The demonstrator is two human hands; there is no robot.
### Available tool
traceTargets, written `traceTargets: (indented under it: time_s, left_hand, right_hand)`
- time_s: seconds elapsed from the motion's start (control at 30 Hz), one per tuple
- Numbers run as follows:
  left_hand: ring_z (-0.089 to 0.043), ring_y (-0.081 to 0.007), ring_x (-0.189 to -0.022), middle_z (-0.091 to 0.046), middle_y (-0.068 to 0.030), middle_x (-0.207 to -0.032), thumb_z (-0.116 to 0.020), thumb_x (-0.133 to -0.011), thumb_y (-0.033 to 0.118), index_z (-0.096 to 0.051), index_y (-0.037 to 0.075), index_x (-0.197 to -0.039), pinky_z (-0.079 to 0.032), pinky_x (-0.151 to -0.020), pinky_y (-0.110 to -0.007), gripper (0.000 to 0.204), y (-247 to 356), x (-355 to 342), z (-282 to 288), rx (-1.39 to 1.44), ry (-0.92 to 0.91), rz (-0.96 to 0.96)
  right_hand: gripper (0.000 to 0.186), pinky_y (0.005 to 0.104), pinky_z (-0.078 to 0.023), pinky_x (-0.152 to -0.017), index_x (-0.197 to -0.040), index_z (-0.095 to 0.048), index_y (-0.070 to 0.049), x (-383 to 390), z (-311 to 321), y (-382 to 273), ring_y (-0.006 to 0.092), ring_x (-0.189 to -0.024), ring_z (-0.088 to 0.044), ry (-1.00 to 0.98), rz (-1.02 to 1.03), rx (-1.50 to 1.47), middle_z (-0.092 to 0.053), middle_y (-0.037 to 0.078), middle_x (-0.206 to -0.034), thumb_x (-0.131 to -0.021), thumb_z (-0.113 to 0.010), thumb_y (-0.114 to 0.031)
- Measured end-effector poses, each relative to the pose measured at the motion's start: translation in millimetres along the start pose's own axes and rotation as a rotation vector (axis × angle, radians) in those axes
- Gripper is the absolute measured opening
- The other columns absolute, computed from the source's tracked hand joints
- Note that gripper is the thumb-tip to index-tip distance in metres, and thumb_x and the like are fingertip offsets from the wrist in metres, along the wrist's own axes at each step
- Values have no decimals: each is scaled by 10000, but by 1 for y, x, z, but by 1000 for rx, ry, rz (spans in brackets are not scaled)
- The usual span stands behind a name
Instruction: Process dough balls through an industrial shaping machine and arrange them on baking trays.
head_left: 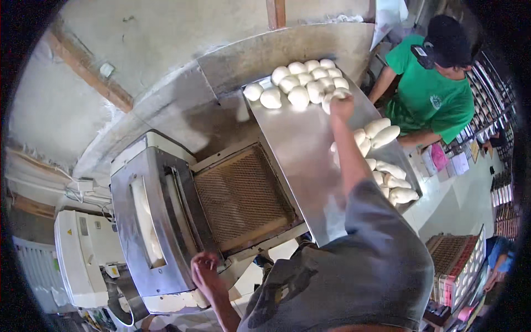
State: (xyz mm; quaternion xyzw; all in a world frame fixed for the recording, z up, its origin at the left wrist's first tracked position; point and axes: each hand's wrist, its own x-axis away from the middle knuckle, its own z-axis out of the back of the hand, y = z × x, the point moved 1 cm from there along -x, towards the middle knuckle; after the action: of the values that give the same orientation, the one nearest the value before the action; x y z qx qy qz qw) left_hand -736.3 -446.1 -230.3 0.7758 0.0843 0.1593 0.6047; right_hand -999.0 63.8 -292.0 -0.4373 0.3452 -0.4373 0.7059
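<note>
My right hand (pixel 342 108) reaches to the far end of a steel tray (pixel 298 177), its fingers closed on a dough ball at the edge of a group of round dough balls (pixel 298 95). Longer dough pieces (pixel 379 126) lie along the tray's right side, partly behind my forearm. My left hand (pixel 206 270) is held low beside a steel machine with a slotted opening (pixel 124 232), its fingers apart and loosely bent, holding nothing. A mesh belt (pixel 240 193) lies between the machine and the tray.
A co-worker in a green shirt (pixel 428 99) stands across the tray at the right. A white housing (pixel 77 254) is at left. Stacked crates (pixel 448 271), a pink item (pixel 438 156), racks and another person's arm (pixel 498 265) are at right. A wall runs behind.
</note>
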Motion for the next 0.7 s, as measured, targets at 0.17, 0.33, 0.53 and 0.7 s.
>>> traceTargets:
  time_s: [0.17, 0.33, 0.53, 0.7]
  left_hand:
    - [-575, -204, -884, -607, -113, -989, -563, -903, 276, -570, 62, -1121, -465, -783, -321, 305, -6, -12, -51, -7, -234, 59]
    - [-542, -299, -1035, -524, -183, -1166, -670, -777, 120, -442, 62, -1252, -479, -865, -430, 530, 15, -16, -24, 327, -271, 151]
    - [-489, -339, -1087, -457, -162, -1173, -608, -773, 2, -336, 118, -1139, -454, -870, -397, 470, 66, -42, 101, 15, 268, -303]
    - [-515, -241, -1018, -526, -152, -1167, -485, -903, 98, -465, 51, -1016, -448, -871, -362, 123, 63, -79, 116, -152, 97, -439]
  right_hand:
    - [464, 278, -502, -644, -1141, -567, -65, 163, 71, -63, 219, -827, -586, -831, -8, -350, -606, 132, -992, -713, -534, 110]
    - [508, 212, -454, -579, -1139, -549, -92, 296, 75, -140, 98, -617, -494, -1877, 470, -453, -582, 14, -882, -677, -570, 117]
    - [158, 280, -536, -610, -872, -591, -125, 396, -17, -218, 139, -755, -593, -1598, -86, -815, -573, -5, -887, -757, -616, -20]
    - [318, 279, -526, -650, -1144, -594, -63, 447, -89, -203, 207, -792, -600, -1550, 159, -612, -593, 173, -1159, -849, -658, -162]
